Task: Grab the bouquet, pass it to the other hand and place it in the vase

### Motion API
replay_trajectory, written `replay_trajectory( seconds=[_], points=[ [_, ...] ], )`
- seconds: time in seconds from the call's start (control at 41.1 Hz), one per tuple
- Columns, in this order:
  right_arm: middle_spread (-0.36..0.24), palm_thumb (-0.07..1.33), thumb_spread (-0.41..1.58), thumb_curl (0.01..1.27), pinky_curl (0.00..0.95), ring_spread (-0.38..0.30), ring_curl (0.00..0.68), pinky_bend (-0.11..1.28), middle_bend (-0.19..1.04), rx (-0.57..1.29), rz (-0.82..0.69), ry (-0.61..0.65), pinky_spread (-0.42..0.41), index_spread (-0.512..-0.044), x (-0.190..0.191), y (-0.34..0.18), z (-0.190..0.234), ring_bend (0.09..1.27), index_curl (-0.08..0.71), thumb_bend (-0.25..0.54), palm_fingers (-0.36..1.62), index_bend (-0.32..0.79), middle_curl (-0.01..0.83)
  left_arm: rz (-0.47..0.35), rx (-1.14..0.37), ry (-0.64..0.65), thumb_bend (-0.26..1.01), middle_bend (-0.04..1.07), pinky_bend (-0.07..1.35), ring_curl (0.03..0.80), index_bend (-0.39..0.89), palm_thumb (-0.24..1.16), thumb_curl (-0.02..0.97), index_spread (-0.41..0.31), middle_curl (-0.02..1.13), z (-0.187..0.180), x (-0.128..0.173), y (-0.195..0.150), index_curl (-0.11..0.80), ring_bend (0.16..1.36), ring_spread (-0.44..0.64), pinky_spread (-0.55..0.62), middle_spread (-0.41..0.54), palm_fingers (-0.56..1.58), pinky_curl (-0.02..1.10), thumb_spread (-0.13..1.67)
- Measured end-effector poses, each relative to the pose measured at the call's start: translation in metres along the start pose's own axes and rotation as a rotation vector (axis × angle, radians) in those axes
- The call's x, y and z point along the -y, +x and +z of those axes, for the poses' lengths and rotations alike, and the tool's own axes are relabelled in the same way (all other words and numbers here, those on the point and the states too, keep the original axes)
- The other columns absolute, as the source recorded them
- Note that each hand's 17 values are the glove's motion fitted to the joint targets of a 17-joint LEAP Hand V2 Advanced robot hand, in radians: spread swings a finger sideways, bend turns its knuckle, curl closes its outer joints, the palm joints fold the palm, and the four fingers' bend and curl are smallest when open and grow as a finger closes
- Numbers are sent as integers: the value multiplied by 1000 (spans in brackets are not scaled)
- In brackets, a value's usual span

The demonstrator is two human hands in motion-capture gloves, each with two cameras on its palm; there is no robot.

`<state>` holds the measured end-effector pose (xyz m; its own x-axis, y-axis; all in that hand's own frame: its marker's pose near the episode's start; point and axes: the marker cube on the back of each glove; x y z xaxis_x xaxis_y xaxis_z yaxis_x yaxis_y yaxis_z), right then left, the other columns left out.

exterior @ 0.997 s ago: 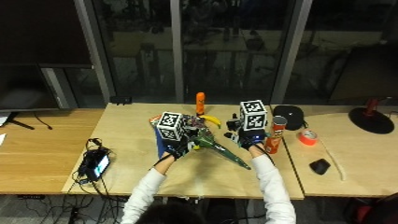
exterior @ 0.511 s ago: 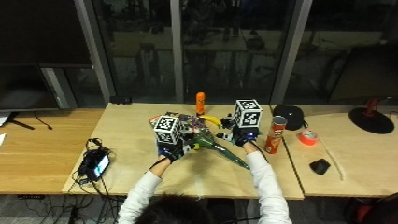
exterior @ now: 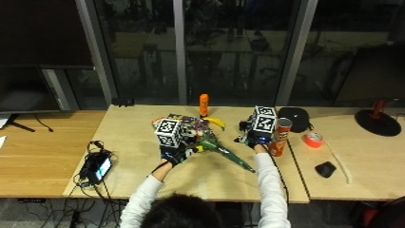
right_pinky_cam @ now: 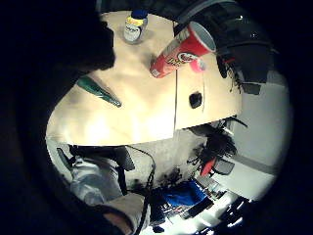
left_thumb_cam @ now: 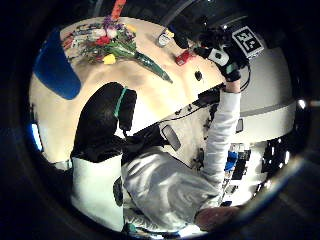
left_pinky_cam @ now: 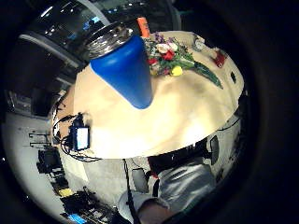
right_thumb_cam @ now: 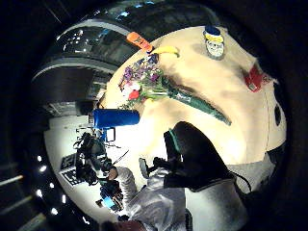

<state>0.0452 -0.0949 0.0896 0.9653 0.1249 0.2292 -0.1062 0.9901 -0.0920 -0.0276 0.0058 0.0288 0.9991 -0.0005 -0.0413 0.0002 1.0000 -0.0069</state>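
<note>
Two gloved hands hover over the light wooden table point(exterior: 190, 183), left hand point(exterior: 172, 153) near the bouquet's flower end, right hand point(exterior: 253, 140) right of it; whether either's fingers are curled cannot be told. Between them the bouquet point(exterior: 212, 142) lies flat, green-wrapped stems pointing near-right. Farther left stands the blue vase point(left_pinky_cam: 125, 70)
</note>
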Motion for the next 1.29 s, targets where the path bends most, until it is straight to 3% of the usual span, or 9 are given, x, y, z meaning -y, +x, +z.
replay_trajectory(
  seconds=[0.195,0.681,0.851,1.022,1.046,1.07,1.168,1.192,1.289],
  points=[
    [-38,588,1053,328,356,-73,333,679,320,6,11,-39,214,-243,17,14,53,659,99,-1,410,89,349,8,3,-20,-19,173,176,242,225,454,313,-29,299,5,1,1,400,356,332,328,166,425,274,1125],
    [-46,631,1039,349,345,-91,344,626,310,18,104,-209,200,-244,6,20,157,645,125,-17,468,80,375,17,-1,-85,-21,170,174,257,215,448,326,-31,312,19,0,-2,427,353,332,328,172,422,284,1124],
    [-66,700,1038,366,340,-122,358,604,344,21,107,-85,134,-243,10,17,174,654,132,-1,560,92,394,25,2,-120,-25,169,174,262,219,440,326,-31,314,28,0,-1,434,351,338,328,174,422,285,1124],
    [-98,766,1016,372,342,-161,354,585,291,-5,157,-49,-41,-271,7,14,177,591,194,-8,733,191,390,20,0,-125,-22,169,174,265,218,430,328,-31,315,29,0,1,439,349,343,329,174,421,287,1126],
    [-94,764,1020,373,337,-162,358,567,307,-17,162,-46,-15,-264,7,14,177,599,177,-13,670,107,395,22,-1,-122,-22,169,174,265,218,430,328,-31,315,29,0,1,439,349,343,329,174,421,287,1126],
    [-101,774,1012,371,354,-168,361,582,274,-31,162,-47,-71,-275,6,12,176,579,216,-11,755,205,392,24,-2,-120,-22,169,174,266,218,430,329,-31,316,28,0,2,440,348,344,329,174,421,287,1126],
    [-122,844,997,378,340,-197,343,562,235,-106,154,-125,-162,-283,-4,-2,174,518,245,4,932,230,386,28,-1,-122,-21,169,173,267,217,428,330,-31,316,28,-2,2,442,347,345,333,174,421,287,1127],
    [-130,884,1011,385,340,-202,343,546,224,-135,166,-145,-182,-280,-6,-3,172,494,278,24,997,294,388,27,0,-123,-21,169,173,268,216,428,330,-31,316,28,-2,2,442,347,345,334,174,421,287,1127],
    [-152,962,1077,392,348,-215,345,526,199,-184,190,-173,-217,-269,-7,-4,165,427,320,64,1067,321,395,23,4,-125,-21,169,173,269,216,428,331,-31,317,28,-3,0,444,346,346,336,174,421,288,1127]
  ],
)
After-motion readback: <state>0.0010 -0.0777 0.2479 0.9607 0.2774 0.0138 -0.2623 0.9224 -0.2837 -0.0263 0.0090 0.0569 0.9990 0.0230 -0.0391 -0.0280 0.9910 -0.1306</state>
